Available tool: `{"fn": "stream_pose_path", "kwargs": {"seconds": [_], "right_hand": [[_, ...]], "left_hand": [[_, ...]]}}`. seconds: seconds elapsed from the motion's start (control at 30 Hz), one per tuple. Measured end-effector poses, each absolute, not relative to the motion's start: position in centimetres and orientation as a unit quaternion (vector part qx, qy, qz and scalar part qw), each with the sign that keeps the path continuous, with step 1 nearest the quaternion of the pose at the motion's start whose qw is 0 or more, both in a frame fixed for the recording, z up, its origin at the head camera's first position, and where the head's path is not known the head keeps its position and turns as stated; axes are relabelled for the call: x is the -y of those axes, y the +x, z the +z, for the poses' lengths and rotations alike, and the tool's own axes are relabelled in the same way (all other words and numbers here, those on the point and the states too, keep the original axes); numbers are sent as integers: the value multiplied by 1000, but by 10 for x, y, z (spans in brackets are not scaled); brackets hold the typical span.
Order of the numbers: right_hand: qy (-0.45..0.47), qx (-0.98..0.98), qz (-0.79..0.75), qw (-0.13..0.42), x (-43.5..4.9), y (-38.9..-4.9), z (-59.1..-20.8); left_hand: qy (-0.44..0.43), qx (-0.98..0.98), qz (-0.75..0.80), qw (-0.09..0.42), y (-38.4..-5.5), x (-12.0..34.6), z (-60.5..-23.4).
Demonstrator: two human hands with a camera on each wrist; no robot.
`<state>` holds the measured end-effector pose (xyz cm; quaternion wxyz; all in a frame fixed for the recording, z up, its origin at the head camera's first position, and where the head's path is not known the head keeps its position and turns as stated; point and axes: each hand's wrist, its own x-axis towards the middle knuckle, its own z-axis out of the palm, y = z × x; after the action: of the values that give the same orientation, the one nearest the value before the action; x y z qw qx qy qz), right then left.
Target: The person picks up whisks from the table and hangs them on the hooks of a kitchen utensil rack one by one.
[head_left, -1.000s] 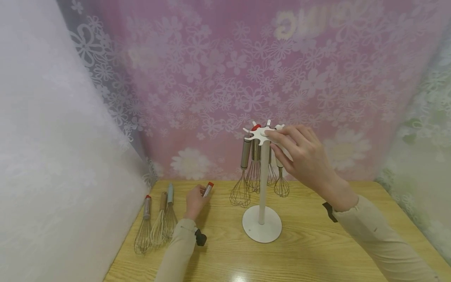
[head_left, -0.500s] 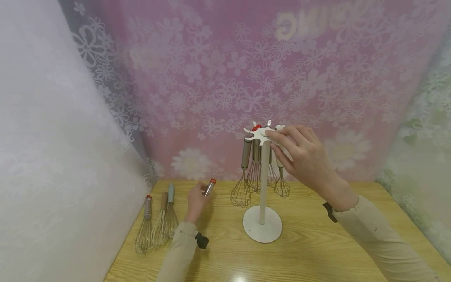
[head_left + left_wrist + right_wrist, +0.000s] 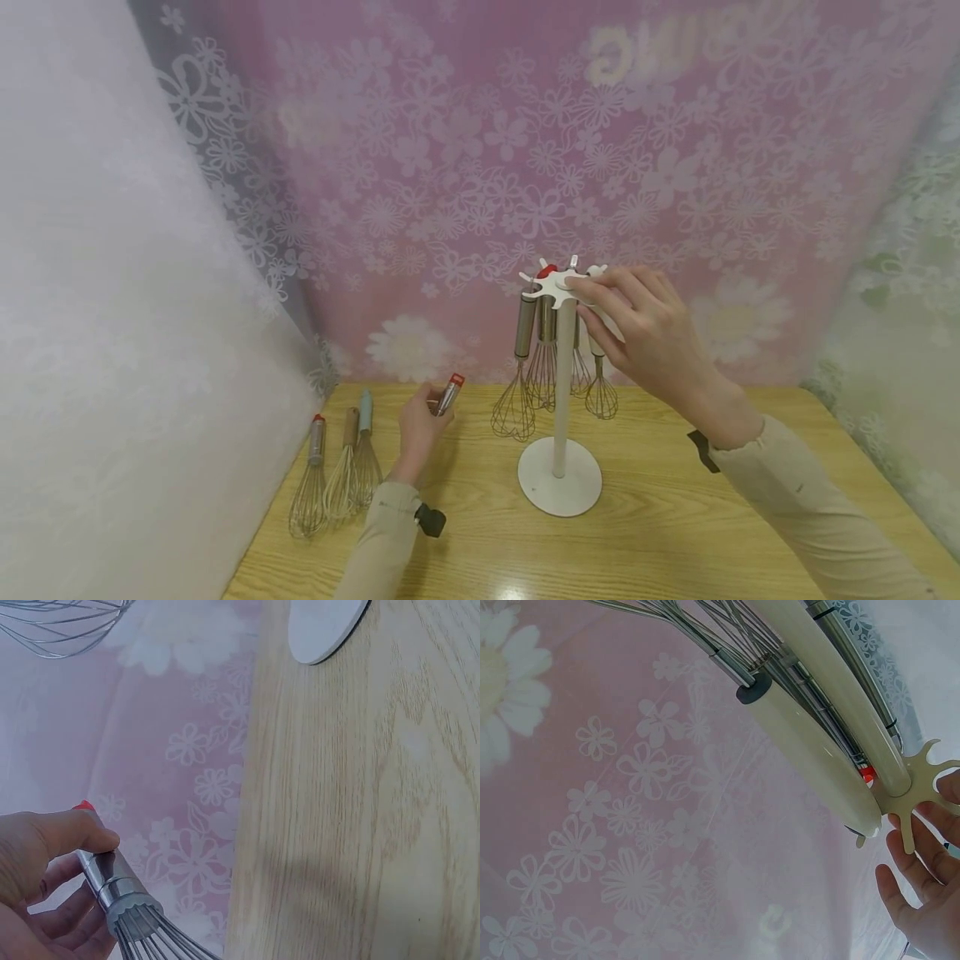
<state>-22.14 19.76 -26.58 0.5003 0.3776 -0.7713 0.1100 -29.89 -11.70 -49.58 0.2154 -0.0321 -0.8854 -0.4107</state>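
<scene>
My left hand point(image 3: 422, 423) grips a steel whisk point(image 3: 451, 395) by its handle, raised over the table with its red-capped end up. In the left wrist view, thumb and fingers wrap the whisk's handle point(image 3: 116, 876), and its wires run off the bottom edge. My right hand point(image 3: 647, 327) holds the hooked top point(image 3: 551, 287) of a white utensil stand point(image 3: 561, 392), fingers over it and thumb beneath. Several whisks hang from the hooks, among them one with a steel handle point(image 3: 525, 329) at the left. A cream-handled whisk point(image 3: 810, 754) hangs near my right fingers.
Three whisks lie at the table's left: one red-capped point(image 3: 316, 442), one wooden-handled point(image 3: 350, 427), one with a light blue handle point(image 3: 365, 412). The stand's round base point(image 3: 558, 500) rests on the wooden table point(image 3: 660, 533). A flowered pink backdrop point(image 3: 450, 208) rises behind.
My left hand has lifted the whisk slightly and moved it a little to the right, toward the stand. My right hand stays on the stand's top.
</scene>
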Motion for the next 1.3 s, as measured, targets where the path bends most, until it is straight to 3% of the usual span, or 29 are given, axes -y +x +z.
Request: {"fn": "stream_pose_path", "kwargs": {"seconds": [0.23, 0.87, 1.3], "right_hand": [[378, 771, 108, 501, -198, -222, -266], [377, 767, 109, 507, -198, -223, -267], [380, 758, 117, 517, -197, -224, -267]], "left_hand": [[-46, 868, -435, 237, -294, 115, -489], [-52, 845, -480, 232, -282, 110, -478], [-74, 814, -512, 263, -283, 109, -480]]}}
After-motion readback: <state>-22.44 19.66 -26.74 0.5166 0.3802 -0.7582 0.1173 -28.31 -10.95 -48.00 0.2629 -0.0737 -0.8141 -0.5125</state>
